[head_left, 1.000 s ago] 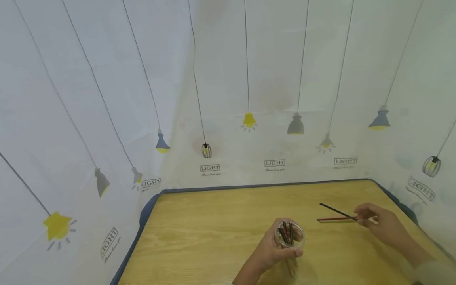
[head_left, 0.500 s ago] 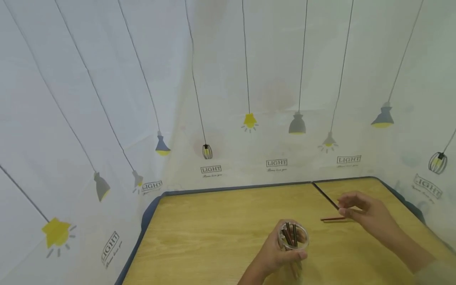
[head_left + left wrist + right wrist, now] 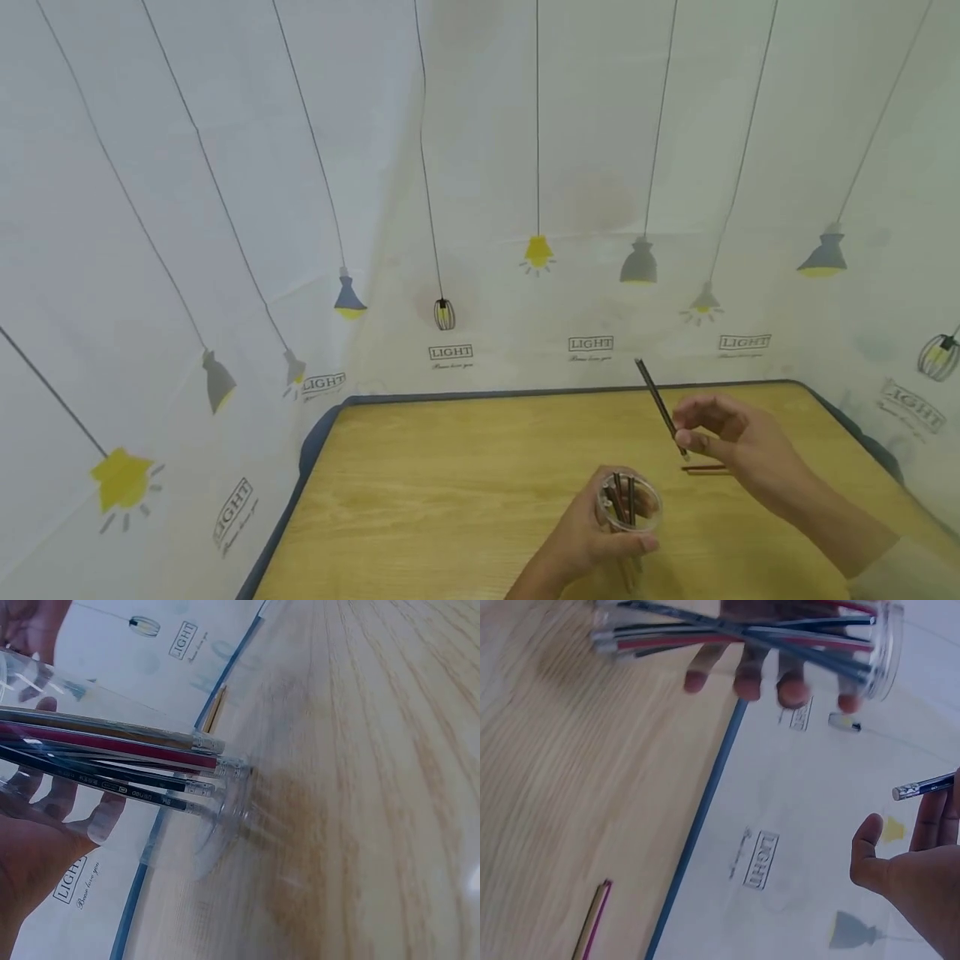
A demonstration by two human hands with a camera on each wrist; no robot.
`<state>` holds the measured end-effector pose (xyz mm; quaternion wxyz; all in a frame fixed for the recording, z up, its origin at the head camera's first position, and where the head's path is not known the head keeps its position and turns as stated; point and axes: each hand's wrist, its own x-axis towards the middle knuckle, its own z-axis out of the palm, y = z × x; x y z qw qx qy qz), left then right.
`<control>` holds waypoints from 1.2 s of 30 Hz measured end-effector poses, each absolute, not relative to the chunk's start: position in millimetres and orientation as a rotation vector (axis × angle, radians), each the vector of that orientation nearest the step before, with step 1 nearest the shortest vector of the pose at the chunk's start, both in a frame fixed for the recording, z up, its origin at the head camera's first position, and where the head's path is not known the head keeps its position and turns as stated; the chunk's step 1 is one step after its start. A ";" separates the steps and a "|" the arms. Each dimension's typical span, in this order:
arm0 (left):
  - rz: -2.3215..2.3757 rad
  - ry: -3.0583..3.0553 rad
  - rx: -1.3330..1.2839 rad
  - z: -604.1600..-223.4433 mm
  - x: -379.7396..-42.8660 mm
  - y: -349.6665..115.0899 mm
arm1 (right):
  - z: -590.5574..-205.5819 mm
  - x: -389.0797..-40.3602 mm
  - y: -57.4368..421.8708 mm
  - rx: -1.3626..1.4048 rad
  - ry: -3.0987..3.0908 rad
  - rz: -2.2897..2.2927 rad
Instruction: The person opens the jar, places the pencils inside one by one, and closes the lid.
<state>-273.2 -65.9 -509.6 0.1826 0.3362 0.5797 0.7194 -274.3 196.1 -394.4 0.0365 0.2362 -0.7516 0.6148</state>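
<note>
My left hand [image 3: 573,533] grips a clear round jar [image 3: 656,510] from its left side. Several pencils [image 3: 135,754] stand in it, dark, red and tan, with their metal-banded ends at the jar's bottom in the left wrist view. Beyond the jar and to its right, my right hand [image 3: 750,454] pinches a dark pencil [image 3: 651,390] between thumb and fingers. That pencil is raised and tilted, its upper end leaning left. In the right wrist view its metal-banded end [image 3: 907,792] pokes out of the hand. A red and a tan pencil [image 3: 592,922] lie together on the table.
The wood-look table [image 3: 420,483] has a dark blue edge [image 3: 525,392]. Behind it and at both sides hangs a pale sheet [image 3: 480,167] printed with lamps and the word LIGHT.
My right hand has moved left toward the jar, lifting the dark pencil off from the table pencils and turning it steeper. My left hand still holds the jar, nearly in place.
</note>
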 end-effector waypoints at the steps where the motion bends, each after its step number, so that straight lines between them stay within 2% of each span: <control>1: 2.018 1.641 0.946 -510.4 -271.7 -64.9 | -393.6 -271.8 194.7 0.726 -2.307 1.908; 6: 1.990 1.703 0.933 -507.4 -272.7 -65.1 | -380.8 -270.1 180.8 0.832 -2.218 2.083; 13: 2.059 1.845 0.830 -484.5 -283.7 -109.1 | -346.0 -299.6 119.3 1.075 -2.099 2.211; 19: 2.072 1.950 0.755 -471.1 -283.2 -141.0 | -332.2 -312.3 82.4 1.093 -2.117 2.228; 36: 2.083 1.934 0.740 -467.2 -284.4 -149.1 | -337.6 -307.8 74.2 1.174 -1.989 2.406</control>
